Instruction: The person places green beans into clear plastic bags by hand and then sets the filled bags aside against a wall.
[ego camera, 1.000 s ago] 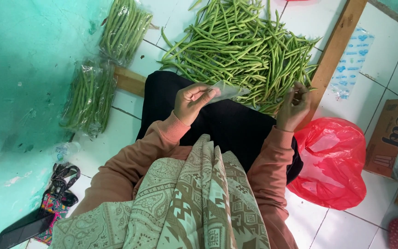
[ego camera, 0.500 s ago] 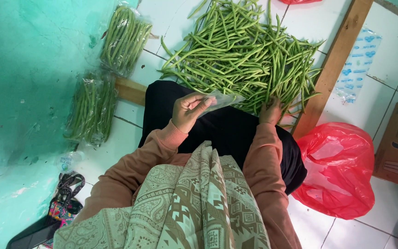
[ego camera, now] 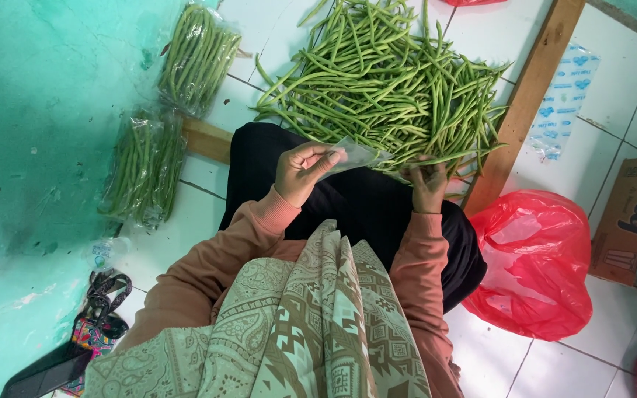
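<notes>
Pinching a clear bag (ego camera: 359, 155), left hand (ego camera: 300, 171); right hand (ego camera: 427, 184) half-buried in beans (ego camera: 392, 81), grip unclear.

Two clear plastic packs of green beans (ego camera: 199, 55) (ego camera: 144, 168) lie on the white floor beside the turquoise wall. A clear empty bag (ego camera: 355, 156) sits pinched in the left hand (ego camera: 300, 171). To the right are a flat clear bag with blue print (ego camera: 563, 99), a red plastic bag (ego camera: 538, 262) and a brown cardboard box (ego camera: 632, 221).

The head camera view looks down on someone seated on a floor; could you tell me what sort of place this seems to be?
Probably an informal produce-packing spot on a tiled floor, perhaps at home. A loose pile of green beans lies ahead, bagged bundles of beans sit by the teal wall, and the left hand holds a clear plastic bag.
</notes>
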